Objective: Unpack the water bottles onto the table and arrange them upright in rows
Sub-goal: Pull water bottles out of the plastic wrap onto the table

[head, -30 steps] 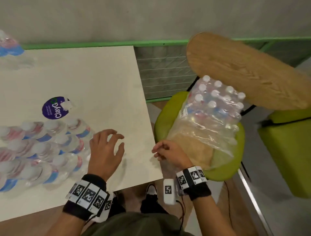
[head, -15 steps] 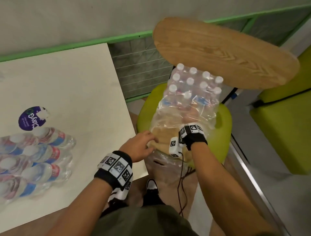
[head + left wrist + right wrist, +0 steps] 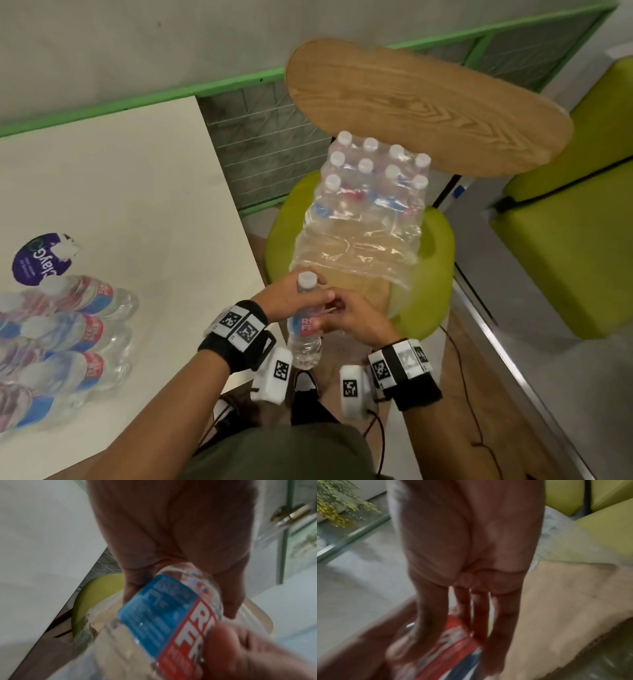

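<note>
A clear water bottle (image 3: 305,329) with a red and blue label and a white cap is upright in the air, just off the white table's (image 3: 137,192) right edge. My left hand (image 3: 291,298) grips it around the shoulder below the cap. My right hand (image 3: 342,318) holds it at the label from the right. In the left wrist view the bottle (image 3: 163,615) fills the centre under my curled fingers. In the right wrist view my fingers (image 3: 479,615) reach down onto the red label (image 3: 453,642). The opened shrink-wrapped pack (image 3: 370,192) of upright bottles sits on a green chair (image 3: 435,246).
Several bottles (image 3: 68,325) stand in rows at the table's left, beside a purple round sticker (image 3: 37,260). A round wooden tabletop (image 3: 428,102) overhangs the pack from behind. Green seats (image 3: 565,246) stand at the right. Cables (image 3: 459,370) trail on the floor.
My right hand reached into the pack and drew out one bottle toward me. My left hand left the table and took hold of that bottle near its top.
</note>
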Available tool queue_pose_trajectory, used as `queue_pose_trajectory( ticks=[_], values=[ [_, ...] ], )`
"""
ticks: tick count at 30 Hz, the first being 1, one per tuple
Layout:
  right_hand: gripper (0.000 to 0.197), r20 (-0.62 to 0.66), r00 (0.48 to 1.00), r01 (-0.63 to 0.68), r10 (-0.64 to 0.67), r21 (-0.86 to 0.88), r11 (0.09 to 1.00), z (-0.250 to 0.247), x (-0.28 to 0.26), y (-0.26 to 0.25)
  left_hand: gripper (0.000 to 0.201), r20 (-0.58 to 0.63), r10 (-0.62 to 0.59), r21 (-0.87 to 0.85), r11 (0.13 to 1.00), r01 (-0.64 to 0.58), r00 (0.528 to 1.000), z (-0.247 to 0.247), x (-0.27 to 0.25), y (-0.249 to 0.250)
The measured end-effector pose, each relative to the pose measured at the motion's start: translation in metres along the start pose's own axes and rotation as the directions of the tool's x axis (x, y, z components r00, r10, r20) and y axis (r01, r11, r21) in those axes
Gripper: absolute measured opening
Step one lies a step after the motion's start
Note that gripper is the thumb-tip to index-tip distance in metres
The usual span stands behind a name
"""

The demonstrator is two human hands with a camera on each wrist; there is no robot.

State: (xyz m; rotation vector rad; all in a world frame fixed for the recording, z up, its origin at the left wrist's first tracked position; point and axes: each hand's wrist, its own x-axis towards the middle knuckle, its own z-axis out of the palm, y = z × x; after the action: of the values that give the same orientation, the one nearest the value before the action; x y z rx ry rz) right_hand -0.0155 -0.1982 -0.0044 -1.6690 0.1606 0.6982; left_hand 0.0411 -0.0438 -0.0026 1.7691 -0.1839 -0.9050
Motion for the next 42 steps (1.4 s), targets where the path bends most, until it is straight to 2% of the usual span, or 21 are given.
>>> queue_pose_trajectory(
  ticks=[1, 2, 4, 5, 6, 7, 8, 9, 15, 21, 23, 25, 26, 28, 30, 32, 33, 35, 37, 40, 42],
  values=[
    [0.028, 0.005, 0.999, -0.041, 0.041, 0.038, 0.998, -0.003, 0.005, -0.004, 0.025, -0.025, -0.020, -0.025, 1.000, 0.019, 0.999, -0.006, -0.002, -0.002],
    [0.022, -0.073, 0.995, -0.071, 0.073, 0.030, 0.997, -0.008, 0.009, -0.005, 0.022, -0.057, -0.027, -0.053, 0.998, 0.024, 0.998, -0.013, -0.004, -0.004],
    [0.023, -0.284, 0.957, -0.132, 0.066, -0.218, 0.967, -0.018, 0.013, -0.011, 0.022, -0.113, -0.045, -0.103, 0.994, 0.033, 0.993, -0.028, -0.010, -0.006],
    [0.030, -0.331, 0.943, -0.196, 0.042, -0.447, 0.873, -0.022, 0.013, -0.016, 0.026, -0.139, -0.055, -0.108, 0.993, 0.040, 0.989, -0.035, -0.012, -0.008],
    [0.037, -0.293, 0.956, -0.239, 0.035, -0.699, 0.674, -0.024, 0.013, -0.022, 0.028, -0.162, -0.054, -0.104, 0.994, 0.038, 0.985, -0.041, -0.016, -0.008],
    [0.038, -0.247, 0.968, -0.241, 0.052, -0.839, 0.488, -0.025, 0.012, -0.030, 0.029, -0.190, -0.058, -0.100, 0.994, 0.039, 0.980, -0.047, -0.020, -0.009],
    [0.035, -0.231, 0.970, -0.243, 0.079, -0.887, 0.392, -0.025, 0.016, -0.041, 0.026, -0.222, -0.059, -0.103, 0.994, 0.036, 0.973, -0.052, -0.023, -0.011],
    [0.032, -0.231, 0.968, -0.252, 0.101, -0.899, 0.358, -0.026, 0.022, -0.051, 0.024, -0.256, -0.058, -0.106, 0.994, 0.032, 0.965, -0.057, -0.027, -0.012],
    [0.008, -0.213, 0.970, -0.240, 0.114, -0.909, 0.340, -0.022, 0.053, -0.079, 0.016, -0.385, -0.095, -0.136, 0.990, 0.046, 0.918, -0.078, -0.049, -0.023],
    [0.021, -0.252, 0.954, -0.298, 0.165, -0.866, 0.401, -0.019, 0.049, -0.078, 0.018, -0.425, -0.112, -0.148, 0.988, 0.053, 0.898, -0.087, -0.059, -0.034],
    [0.023, -0.268, 0.954, -0.298, 0.132, -0.882, 0.365, -0.015, 0.038, -0.070, 0.018, -0.434, -0.104, -0.142, 0.989, 0.046, 0.895, -0.088, -0.060, -0.036],
    [0.013, -0.276, 0.955, -0.296, 0.108, -0.912, 0.283, -0.012, 0.024, -0.057, 0.018, -0.446, -0.103, -0.143, 0.989, 0.042, 0.889, -0.090, -0.061, -0.039],
    [0.021, -0.270, 0.958, -0.286, 0.098, -0.922, 0.262, -0.012, 0.019, -0.050, 0.017, -0.449, -0.102, -0.144, 0.989, 0.041, 0.888, -0.091, -0.061, -0.040],
    [0.038, -0.285, 0.956, -0.292, 0.067, -0.903, 0.316, -0.014, 0.017, -0.031, 0.016, -0.457, -0.097, -0.146, 0.989, 0.033, 0.884, -0.092, -0.063, -0.043],
    [0.036, -0.389, 0.916, -0.377, 0.103, -0.741, 0.557, -0.016, 0.026, -0.025, 0.014, -0.467, -0.087, -0.155, 0.988, 0.015, 0.880, -0.093, -0.068, -0.045],
    [0.021, -0.486, 0.858, -0.382, 0.166, -0.387, 0.839, -0.009, 0.028, -0.024, 0.014, -0.479, -0.062, -0.152, 0.988, -0.013, 0.875, -0.095, -0.076, -0.047],
    [0.022, -0.504, 0.844, -0.344, 0.186, -0.241, 0.908, -0.004, 0.027, -0.020, 0.014, -0.485, -0.049, -0.143, 0.989, -0.023, 0.873, -0.096, -0.082, -0.050],
    [0.035, -0.409, 0.891, -0.302, 0.197, -0.210, 0.930, 0.008, 0.021, -0.017, 0.015, -0.501, -0.032, -0.116, 0.993, -0.030, 0.865, -0.099, -0.095, -0.059],
    [0.048, -0.186, 0.961, -0.250, 0.203, -0.278, 0.928, 0.027, 0.012, -0.022, 0.014, -0.530, -0.020, -0.078, 0.997, -0.026, 0.847, -0.101, -0.109, -0.070],
    [0.069, 0.036, 0.988, -0.129, 0.152, -0.351, 0.927, 0.060, 0.025, -0.034, 0.022, -0.577, -0.020, -0.004, 1.000, 0.022, 0.817, -0.106, -0.128, -0.087],
    [0.063, 0.110, 0.991, -0.033, 0.077, -0.354, 0.935, 0.086, 0.042, -0.042, 0.029, -0.595, -0.039, 0.056, 0.994, 0.089, 0.802, -0.113, -0.138, -0.097]
  ],
)
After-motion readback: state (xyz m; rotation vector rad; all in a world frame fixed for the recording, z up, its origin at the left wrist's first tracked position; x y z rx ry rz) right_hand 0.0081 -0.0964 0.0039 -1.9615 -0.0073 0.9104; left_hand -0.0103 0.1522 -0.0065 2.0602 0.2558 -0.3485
